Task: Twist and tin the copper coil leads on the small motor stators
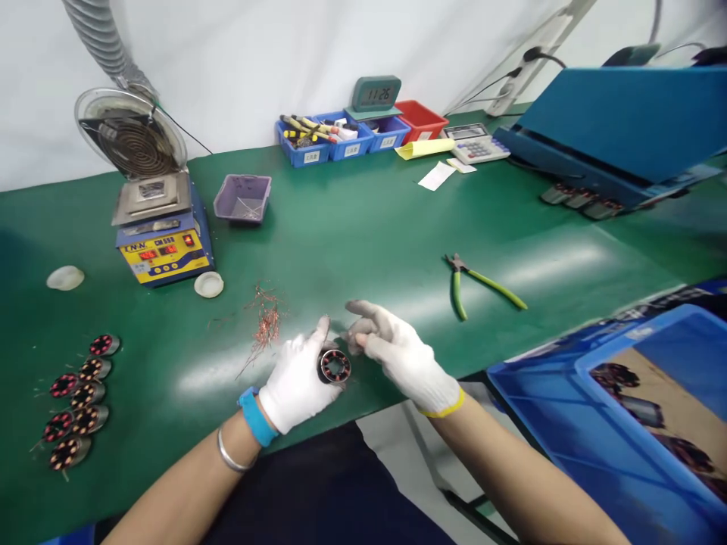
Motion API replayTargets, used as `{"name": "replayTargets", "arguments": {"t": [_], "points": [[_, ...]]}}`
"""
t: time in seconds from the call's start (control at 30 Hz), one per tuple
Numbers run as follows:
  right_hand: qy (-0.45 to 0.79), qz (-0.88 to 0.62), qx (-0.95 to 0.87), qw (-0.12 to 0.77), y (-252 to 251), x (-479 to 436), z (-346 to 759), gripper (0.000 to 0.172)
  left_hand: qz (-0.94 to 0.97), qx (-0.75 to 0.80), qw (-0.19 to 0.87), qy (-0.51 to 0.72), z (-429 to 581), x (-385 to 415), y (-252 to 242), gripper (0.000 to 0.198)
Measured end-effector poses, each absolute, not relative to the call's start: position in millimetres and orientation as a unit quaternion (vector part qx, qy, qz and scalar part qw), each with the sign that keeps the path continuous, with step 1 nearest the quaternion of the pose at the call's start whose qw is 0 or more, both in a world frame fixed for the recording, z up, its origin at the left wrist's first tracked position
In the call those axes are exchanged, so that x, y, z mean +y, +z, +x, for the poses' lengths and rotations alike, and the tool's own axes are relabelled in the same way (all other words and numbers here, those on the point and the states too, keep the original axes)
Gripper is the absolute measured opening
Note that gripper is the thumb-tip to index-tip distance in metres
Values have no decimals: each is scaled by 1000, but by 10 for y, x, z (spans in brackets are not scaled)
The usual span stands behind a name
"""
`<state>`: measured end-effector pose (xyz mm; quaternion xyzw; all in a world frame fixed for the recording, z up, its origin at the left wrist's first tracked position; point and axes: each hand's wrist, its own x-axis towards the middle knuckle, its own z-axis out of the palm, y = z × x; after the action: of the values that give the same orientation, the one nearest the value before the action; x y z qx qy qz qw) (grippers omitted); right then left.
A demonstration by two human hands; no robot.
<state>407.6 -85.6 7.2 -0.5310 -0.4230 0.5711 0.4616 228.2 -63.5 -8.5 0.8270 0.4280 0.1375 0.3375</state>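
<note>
The left hand [298, 378] is closed around a wound motor core [326, 369], its thumb raised along the side and its fingers wrapped beneath, with the round, coil-lined face turned up. The core is at the near edge of the tabletop [363, 227], between the two hands. The right hand [406, 359] is just beside it, apart from the core's rim: the index finger stretches out, the other fingers bend inward, and a bare fingertip shows through the glove. Whether it pinches a fine wire cannot be told.

Both forearms reach in from the lower corners and angle toward each other; the left wrist wears a blue band [258, 417] and a metal bangle [230, 456]. Loose copper wire clippings [266, 322] lie near the left hand, while green-handled cutters [459, 291] rest well apart, beyond the right hand.
</note>
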Motion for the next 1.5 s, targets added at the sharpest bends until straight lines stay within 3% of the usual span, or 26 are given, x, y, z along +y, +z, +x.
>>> {"name": "replayTargets", "arguments": {"t": [0.17, 0.43, 0.73, 0.87, 0.97, 1.07, 1.13, 1.23, 1.5], "points": [[674, -428, -261, 543, 25, -938, 4082, 54, 836, 389, 355, 152, 2225, -577, -95, 98], [716, -451, -316, 429, 88, -727, 4058, 78, 806, 355, 443, 168, 2200, -511, -172, 112], [681, -515, -253, 455, -70, -1091, 4300, 86, 832, 331, 417, 156, 2174, -490, -162, 110], [617, -580, -348, 403, -32, -1152, 4301, 70, 835, 332, 409, 157, 2155, -479, -190, 108], [357, -668, -521, 393, 61, -1184, 4289, 52, 838, 330, 406, 157, 2153, -474, -195, 107], [144, -574, -742, 315, 138, -1233, 4265, 38, 839, 308, 415, 170, 2155, -470, -202, 104], [116, -508, -827, 212, 145, -1246, 4238, 32, 840, 303, 414, 176, 2156, -467, -209, 103], [119, -532, -830, 116, 129, -1236, 4203, 24, 842, 305, 406, 179, 2152, -460, -215, 103], [177, -431, -881, 81, 241, -1237, 4272, 20, 861, 285, 384, 171, 2139, -440, -203, 96]]}}
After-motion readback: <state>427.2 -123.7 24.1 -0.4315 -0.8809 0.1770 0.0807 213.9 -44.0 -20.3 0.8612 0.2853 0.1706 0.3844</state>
